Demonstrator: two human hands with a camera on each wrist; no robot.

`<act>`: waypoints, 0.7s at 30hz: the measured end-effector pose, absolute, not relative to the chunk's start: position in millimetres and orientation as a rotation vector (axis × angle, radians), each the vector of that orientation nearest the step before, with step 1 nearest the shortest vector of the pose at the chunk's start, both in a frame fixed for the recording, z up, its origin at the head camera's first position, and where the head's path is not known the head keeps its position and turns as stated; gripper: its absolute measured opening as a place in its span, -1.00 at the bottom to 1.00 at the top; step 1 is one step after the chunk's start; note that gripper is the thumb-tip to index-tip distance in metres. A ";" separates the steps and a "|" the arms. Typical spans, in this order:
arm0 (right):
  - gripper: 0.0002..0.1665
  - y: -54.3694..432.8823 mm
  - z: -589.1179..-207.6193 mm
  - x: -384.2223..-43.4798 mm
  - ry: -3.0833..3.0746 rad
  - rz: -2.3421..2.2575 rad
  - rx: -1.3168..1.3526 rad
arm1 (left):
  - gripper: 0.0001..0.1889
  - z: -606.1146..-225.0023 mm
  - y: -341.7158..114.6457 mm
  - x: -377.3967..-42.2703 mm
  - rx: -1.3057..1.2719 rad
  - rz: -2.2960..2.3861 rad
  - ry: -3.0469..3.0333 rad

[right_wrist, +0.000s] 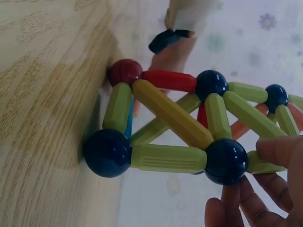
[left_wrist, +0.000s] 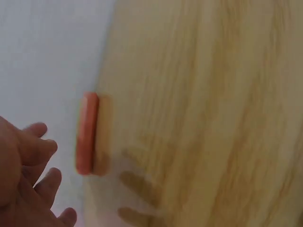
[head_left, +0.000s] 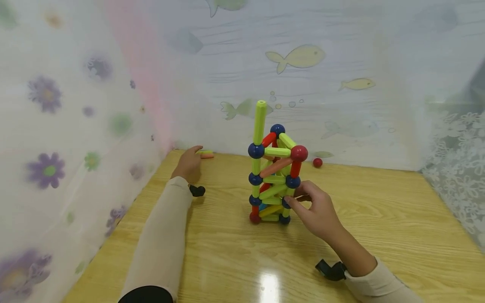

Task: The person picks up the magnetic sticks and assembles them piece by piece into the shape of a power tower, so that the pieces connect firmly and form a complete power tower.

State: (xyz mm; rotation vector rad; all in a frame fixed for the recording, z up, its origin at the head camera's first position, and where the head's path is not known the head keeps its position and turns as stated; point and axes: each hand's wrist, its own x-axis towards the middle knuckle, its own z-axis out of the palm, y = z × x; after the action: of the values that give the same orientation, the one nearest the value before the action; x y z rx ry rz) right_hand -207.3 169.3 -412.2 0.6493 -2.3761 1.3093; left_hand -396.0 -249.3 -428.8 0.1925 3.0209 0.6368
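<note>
A tall tower of magnetic sticks and balls point(head_left: 274, 179) stands upright on the table, built of green, red, orange and yellow sticks with blue and red balls. One long green stick point(head_left: 259, 122) points up from a blue ball at its top left. My right hand point(head_left: 320, 212) grips the tower low on its right side, thumb and fingers around a green stick beside a blue ball point(right_wrist: 226, 161). At the back left, my left hand point(head_left: 188, 163) reaches to an orange stick point(left_wrist: 87, 135) and a green stick point(head_left: 206, 152) lying side by side. Its fingers are loosely bent and hold nothing.
A loose red ball point(head_left: 317, 162) lies behind the tower on the wooden table point(head_left: 379, 219). A fish-patterned curtain point(head_left: 242, 75) hangs along the table's back edge, and a flowered one point(head_left: 75, 139) along the left.
</note>
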 end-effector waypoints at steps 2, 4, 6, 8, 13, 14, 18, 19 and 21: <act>-0.73 169.3 -412.2 -207.0 -2.374 1.312 0.649 | -0.50 -433.4 -253.2 -395.2 0.209 0.477 3.038; -0.72 169.4 -411.8 -206.6 -2.380 1.305 0.643 | -0.42 -435.2 -254.7 -394.8 0.155 0.515 2.997; -0.72 169.7 -411.3 -206.0 -2.389 1.294 0.636 | -0.31 -435.6 -255.1 -394.3 0.033 0.718 2.913; -0.72 168.7 -409.5 -205.5 -2.400 1.274 0.638 | -0.31 -437.3 -257.4 -393.3 -0.034 0.796 2.863; -0.73 167.6 -407.2 -205.1 -2.408 1.243 0.626 | -0.26 -439.5 -258.7 -390.1 -0.118 1.007 2.892; -0.73 167.4 -407.2 -205.2 -2.411 1.243 0.623 | -0.24 -439.5 -258.5 -388.8 -0.141 1.082 2.894; -0.74 166.9 -408.1 -204.7 -2.421 1.252 0.613 | -0.16 -439.2 -257.4 -382.4 -0.177 1.123 2.929; -0.74 166.8 -408.4 -204.6 -2.422 1.256 0.611 | -0.15 -436.8 -257.2 -378.2 -0.153 1.090 2.922; -0.74 166.6 -408.7 -204.2 -2.421 1.266 0.610 | -0.12 -436.2 -258.0 -376.3 -0.124 0.997 2.913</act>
State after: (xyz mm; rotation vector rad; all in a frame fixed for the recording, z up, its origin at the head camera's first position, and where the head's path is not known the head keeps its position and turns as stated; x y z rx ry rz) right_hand -204.2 166.6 -408.7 0.6097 -2.4211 1.2655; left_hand -376.3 -258.0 -436.2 -0.1237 2.9126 0.9974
